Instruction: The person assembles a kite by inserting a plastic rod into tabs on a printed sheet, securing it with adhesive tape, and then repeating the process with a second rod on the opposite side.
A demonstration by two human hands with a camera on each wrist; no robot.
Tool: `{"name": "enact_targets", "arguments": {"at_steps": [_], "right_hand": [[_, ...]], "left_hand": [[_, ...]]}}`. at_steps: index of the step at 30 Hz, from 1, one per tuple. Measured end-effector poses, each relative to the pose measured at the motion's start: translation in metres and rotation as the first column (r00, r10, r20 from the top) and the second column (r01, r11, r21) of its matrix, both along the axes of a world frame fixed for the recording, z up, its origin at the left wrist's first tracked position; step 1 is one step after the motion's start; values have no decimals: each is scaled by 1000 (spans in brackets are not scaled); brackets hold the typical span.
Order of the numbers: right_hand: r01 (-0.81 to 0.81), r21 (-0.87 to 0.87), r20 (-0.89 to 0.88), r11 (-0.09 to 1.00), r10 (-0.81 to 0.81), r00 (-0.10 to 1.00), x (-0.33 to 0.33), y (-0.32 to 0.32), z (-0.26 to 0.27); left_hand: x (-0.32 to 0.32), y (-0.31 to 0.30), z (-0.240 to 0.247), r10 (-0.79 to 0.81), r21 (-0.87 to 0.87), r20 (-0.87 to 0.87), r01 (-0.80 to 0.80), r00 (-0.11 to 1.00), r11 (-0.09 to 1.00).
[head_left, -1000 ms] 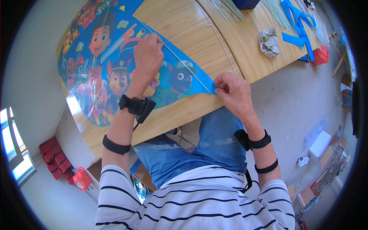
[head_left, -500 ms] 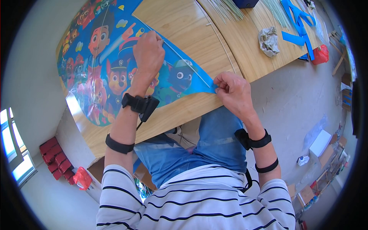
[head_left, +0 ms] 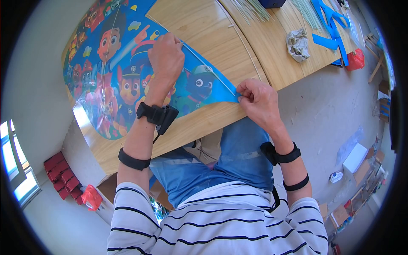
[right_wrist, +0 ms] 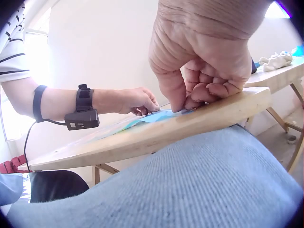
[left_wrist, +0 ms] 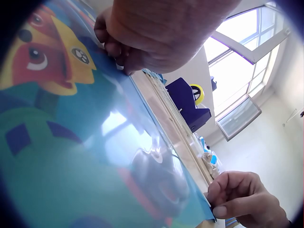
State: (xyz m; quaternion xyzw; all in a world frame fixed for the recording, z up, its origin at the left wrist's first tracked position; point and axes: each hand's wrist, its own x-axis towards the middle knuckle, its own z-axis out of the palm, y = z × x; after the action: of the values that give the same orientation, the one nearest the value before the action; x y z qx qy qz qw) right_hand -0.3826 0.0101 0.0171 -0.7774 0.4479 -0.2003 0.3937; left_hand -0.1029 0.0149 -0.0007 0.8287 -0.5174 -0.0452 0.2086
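A blue plastic kite sheet (head_left: 196, 90) printed with cartoon dogs lies on the table, its corner pointing at the right hand. A thin white rod (head_left: 213, 74) runs along its slanted edge between the hands. Farther up this edge, my left hand (head_left: 166, 59) pinches the sheet's edge with curled fingers; the rod passes beneath it. My right hand (head_left: 260, 104) pinches the pointed corner between thumb and forefinger. In the right wrist view, the right thumb and fingertips press close over the blue corner (right_wrist: 164, 115) at the table's edge.
The wooden table (head_left: 204, 25) has a seam, with another thin rod (head_left: 246, 49) beside it. Beyond lie bundles of thin sticks (head_left: 250, 10), a crumpled cloth (head_left: 298, 46), blue strips (head_left: 326, 43) and a dark blue box (head_left: 272, 3). A red bag (head_left: 355, 61) hangs past the edge.
The left hand has shifted slightly right along the edge. The white rod has moved closer to the sheet's slanted edge and its end nearer the corner. The right hand stays put.
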Motion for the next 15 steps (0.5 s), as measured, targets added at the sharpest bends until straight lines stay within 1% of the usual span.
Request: {"name": "enact_targets", "arguments": {"at_steps": [5, 8, 11, 15], "right_hand": [[-2, 37, -33, 999, 3, 999, 1, 1, 6], [11, -12, -11, 1000, -11, 1000, 2, 2, 0], [10, -18, -22, 1000, -11, 1000, 2, 1, -1], [7, -5, -25, 1000, -7, 1000, 1, 1, 0]], "left_hand": [[1, 0, -2, 6, -1, 0, -6, 1000, 1000], [0, 0, -1, -4, -15, 0, 4, 1000, 1000], [1, 1, -1, -11, -29, 9, 11, 1000, 1000], [4, 2, -2, -21, -30, -25, 20, 999, 999]]}}
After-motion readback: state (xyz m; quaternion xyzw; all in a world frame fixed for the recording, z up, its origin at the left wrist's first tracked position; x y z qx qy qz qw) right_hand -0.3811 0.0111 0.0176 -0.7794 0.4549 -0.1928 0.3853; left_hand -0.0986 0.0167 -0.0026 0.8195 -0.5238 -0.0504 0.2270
